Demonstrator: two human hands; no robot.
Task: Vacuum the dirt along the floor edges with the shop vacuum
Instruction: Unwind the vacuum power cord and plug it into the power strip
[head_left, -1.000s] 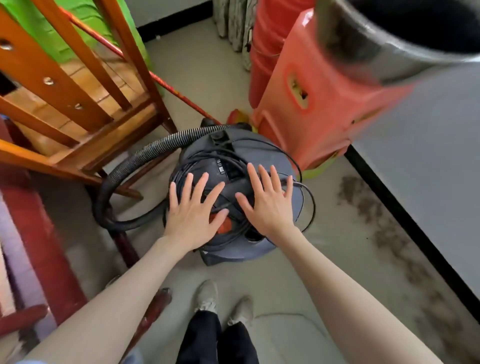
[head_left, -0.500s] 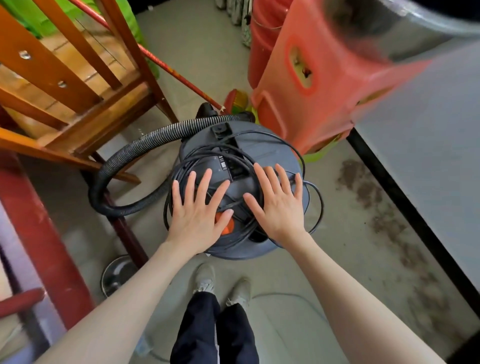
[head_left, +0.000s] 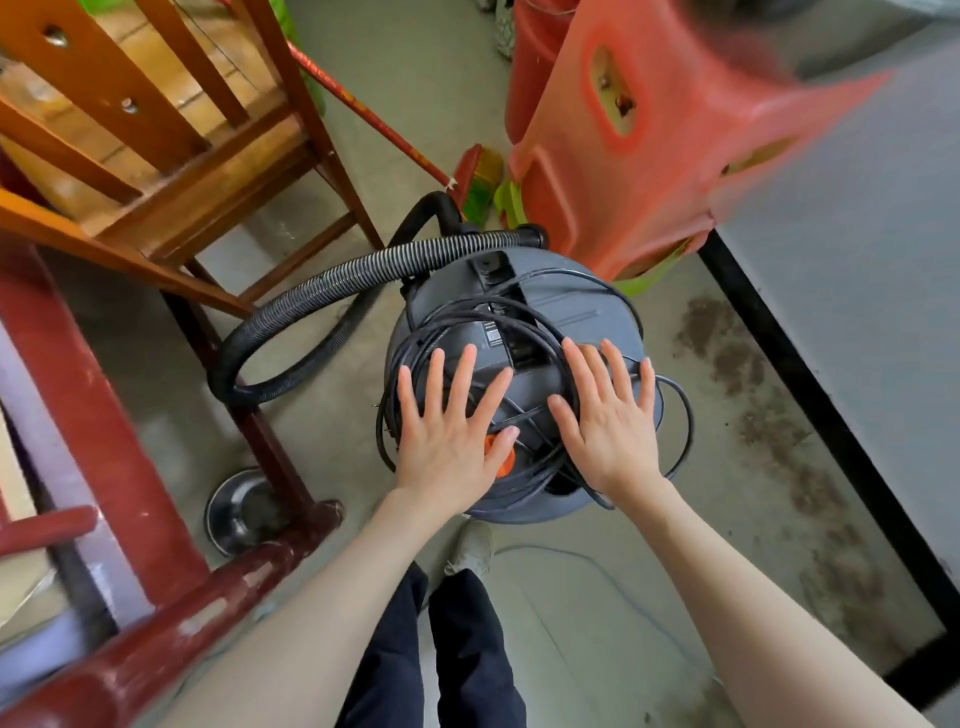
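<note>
A round grey shop vacuum (head_left: 587, 306) stands on the concrete floor in front of my feet. A black power cord (head_left: 680, 415) lies coiled loosely on its lid. Its ribbed black hose (head_left: 291, 317) loops out to the left. My left hand (head_left: 452, 431) lies flat on the lid with fingers spread, its thumb over an orange button (head_left: 501, 460). My right hand (head_left: 608, 415) lies flat beside it on the cord and lid. Brown dirt (head_left: 769, 426) is strewn along the floor by the black baseboard (head_left: 810, 395) on the right.
A wooden chair (head_left: 171, 145) stands to the left over the hose. A dark red frame (head_left: 98, 426) and a metal bowl (head_left: 241, 512) sit at lower left. Stacked red plastic stools (head_left: 634, 156) and a broom (head_left: 483, 176) crowd behind the vacuum. The grey wall (head_left: 872, 260) runs along the right.
The view has tilted down and closed in on the vacuum. Both hands stay flat on the lid in about the same places.
</note>
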